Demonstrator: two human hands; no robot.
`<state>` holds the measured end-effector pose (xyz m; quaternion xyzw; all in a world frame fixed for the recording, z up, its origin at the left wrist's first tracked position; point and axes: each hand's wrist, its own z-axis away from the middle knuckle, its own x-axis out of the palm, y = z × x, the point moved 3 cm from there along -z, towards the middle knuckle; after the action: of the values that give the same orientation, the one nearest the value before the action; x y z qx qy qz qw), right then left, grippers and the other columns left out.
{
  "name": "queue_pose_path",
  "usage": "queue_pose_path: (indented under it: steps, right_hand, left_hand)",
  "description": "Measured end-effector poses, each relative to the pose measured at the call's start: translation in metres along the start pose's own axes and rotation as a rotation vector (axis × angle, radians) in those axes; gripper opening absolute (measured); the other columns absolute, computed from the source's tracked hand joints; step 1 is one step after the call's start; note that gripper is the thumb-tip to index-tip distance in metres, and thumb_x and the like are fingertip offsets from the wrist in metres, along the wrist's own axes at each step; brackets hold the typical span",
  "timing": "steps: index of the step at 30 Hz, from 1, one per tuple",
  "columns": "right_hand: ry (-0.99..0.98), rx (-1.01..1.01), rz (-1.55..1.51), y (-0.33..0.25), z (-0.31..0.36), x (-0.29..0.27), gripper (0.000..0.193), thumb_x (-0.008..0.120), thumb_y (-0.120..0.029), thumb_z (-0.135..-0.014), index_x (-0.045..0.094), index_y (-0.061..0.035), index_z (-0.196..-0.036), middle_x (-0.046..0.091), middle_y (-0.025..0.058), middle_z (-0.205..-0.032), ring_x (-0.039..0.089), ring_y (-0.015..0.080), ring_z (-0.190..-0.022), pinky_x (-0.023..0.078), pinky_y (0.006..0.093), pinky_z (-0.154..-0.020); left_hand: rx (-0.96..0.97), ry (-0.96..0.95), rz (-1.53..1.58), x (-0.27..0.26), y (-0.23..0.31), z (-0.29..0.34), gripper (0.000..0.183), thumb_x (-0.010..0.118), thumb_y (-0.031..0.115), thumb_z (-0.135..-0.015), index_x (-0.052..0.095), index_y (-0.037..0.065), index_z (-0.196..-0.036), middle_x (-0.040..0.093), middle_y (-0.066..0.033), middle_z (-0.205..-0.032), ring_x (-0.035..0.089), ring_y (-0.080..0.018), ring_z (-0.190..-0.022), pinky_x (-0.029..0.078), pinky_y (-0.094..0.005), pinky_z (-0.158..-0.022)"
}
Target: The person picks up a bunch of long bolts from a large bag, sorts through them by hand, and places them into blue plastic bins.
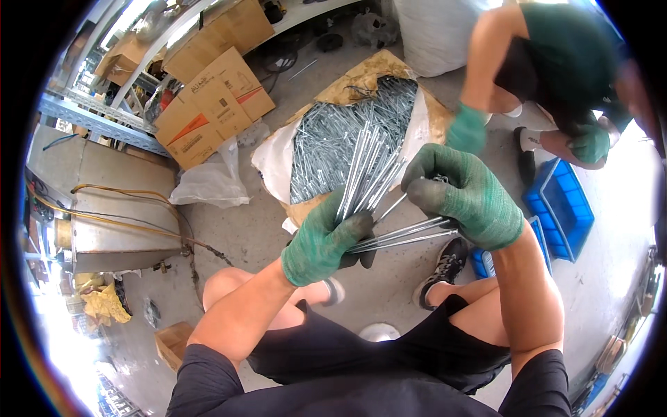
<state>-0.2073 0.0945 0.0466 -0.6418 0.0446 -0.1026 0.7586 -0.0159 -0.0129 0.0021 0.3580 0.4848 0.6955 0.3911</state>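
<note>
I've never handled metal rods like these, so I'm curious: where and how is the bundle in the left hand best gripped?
Probably close around the bundle just beyond the left hand, where it is packed tightest; its far ends fan apart. Coming from the left seems best, since the right hand and the rods reaching to it crowd the other side.

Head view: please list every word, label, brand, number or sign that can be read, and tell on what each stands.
Cardboard box: dark lettering, wording not copied here; smaller print too small to read.
Co-worker's sock: dark marking, too blurred to read.
No other legible text.
</note>
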Motion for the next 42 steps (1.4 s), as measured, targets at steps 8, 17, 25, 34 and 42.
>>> queue_pose_path:
  steps: [8,17,25,34,42]
  right_hand:
    - [-0.121,0.17,-0.509,0.009,-0.002,-0.011,0.028,0.056,-0.023,-0.092,0.063,-0.0021,-0.11,0.051,-0.001,-0.074,0.043,0.0067,-0.059,0.03,0.0211,-0.05]
    - [-0.073,0.095,-0.394,0.008,0.007,-0.032,0.031,0.056,-0.015,-0.096,0.06,0.0014,-0.121,0.061,0.0046,-0.089,0.051,0.0085,-0.065,0.042,0.0215,-0.056]
    - [-0.096,0.049,-0.132,0.004,-0.011,-0.017,0.02,0.059,-0.015,-0.097,0.064,0.0004,-0.109,0.067,0.0069,-0.088,0.062,0.0113,-0.07,0.052,0.0266,-0.061]
    - [0.022,0.14,-0.332,0.03,-0.007,-0.025,0.019,0.057,-0.013,-0.095,0.066,0.0005,-0.105,0.068,0.006,-0.082,0.061,0.0116,-0.065,0.052,0.0262,-0.058]
    - [-0.066,0.012,-0.317,0.03,-0.001,-0.027,0.017,0.052,-0.006,-0.097,0.064,0.0012,-0.107,0.067,0.0065,-0.088,0.062,0.0118,-0.067,0.054,0.0258,-0.06]
  left_hand:
    - [-0.039,-0.021,-0.042,-0.005,0.0,0.001,0.03,0.058,0.03,-0.1,0.053,0.002,-0.111,0.065,-0.0087,-0.07,0.058,-0.0118,-0.054,0.041,-0.0235,-0.046]
    - [-0.043,0.057,0.042,0.006,-0.007,-0.01,0.02,0.063,0.015,-0.096,0.055,0.003,-0.11,0.06,-0.0051,-0.076,0.062,-0.0157,-0.059,0.045,-0.0275,-0.047]
    - [0.054,0.188,0.048,-0.052,-0.07,0.015,0.04,0.059,0.03,-0.101,0.05,0.006,-0.132,0.057,0.0038,-0.096,0.051,-0.0052,-0.071,0.04,-0.0199,-0.053]
    - [-0.162,0.243,0.2,-0.053,-0.062,0.01,0.063,0.067,-0.004,-0.084,0.048,0.003,-0.143,0.058,-0.0213,-0.112,0.057,-0.0354,-0.095,0.049,-0.0413,-0.081]
    - [0.896,0.06,-1.272,-0.03,-0.05,0.007,0.054,0.067,0.003,-0.091,0.051,0.006,-0.142,0.052,-0.0177,-0.116,0.058,-0.0294,-0.09,0.05,-0.0371,-0.071]
